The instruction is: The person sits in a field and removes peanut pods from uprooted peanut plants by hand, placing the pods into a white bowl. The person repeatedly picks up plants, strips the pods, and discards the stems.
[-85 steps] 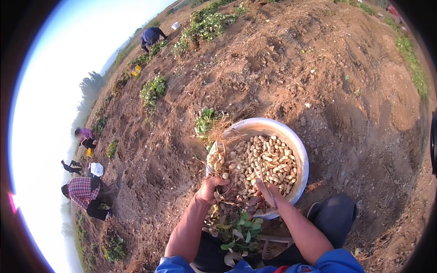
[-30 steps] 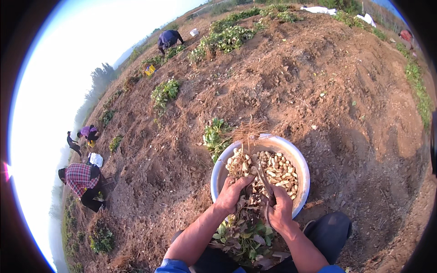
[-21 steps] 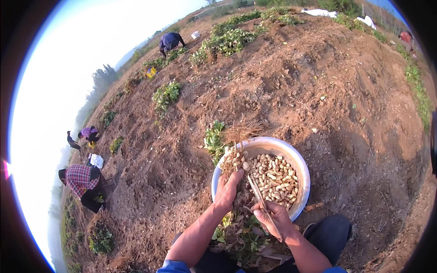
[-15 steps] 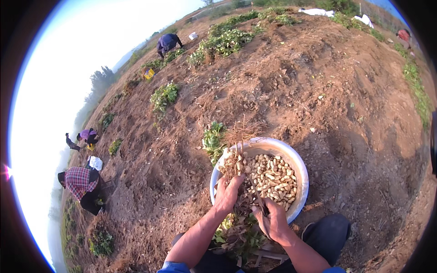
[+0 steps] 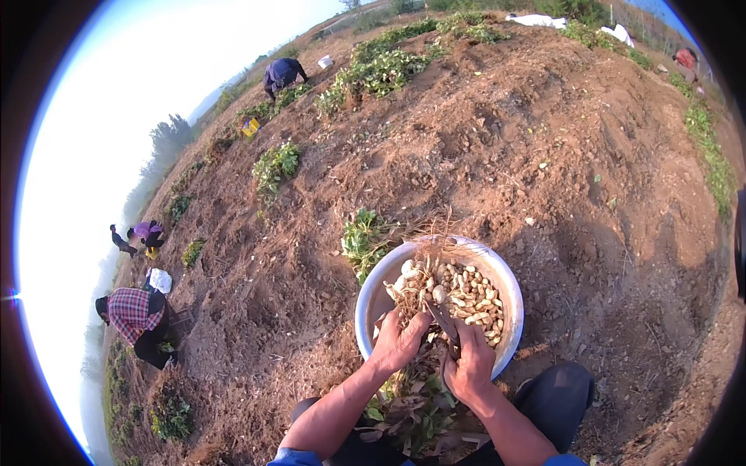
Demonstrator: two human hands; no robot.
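My left hand (image 5: pixel 398 340) is closed round the base of a pulled peanut plant (image 5: pixel 414 283). Its pods and stringy roots stick up over the basin, and its leaves (image 5: pixel 412 400) hang down between my legs. In my closed right hand (image 5: pixel 470 363) is a dark, narrow-bladed tool (image 5: pixel 444 322); its exact kind is partly hidden by the fingers. The tool reaches up against the plant, just right of my left fingers. Under both hands stands a round pale basin (image 5: pixel 509 273), with loose peanuts (image 5: pixel 475 299) heaped on its right side.
Leafy plants (image 5: pixel 364 239) lie just left of the basin, with another clump (image 5: pixel 274 167) farther off. Brown, uneven soil (image 5: pixel 482 155) surrounds me. A person in a checked shirt (image 5: pixel 134 313) bends down at the left; another in dark clothes (image 5: pixel 284 74) stoops farther back.
The tool's blade has come up from over the peanuts to the plant's base. My right hand has risen closer to my left, and the pod cluster has shifted slightly right.
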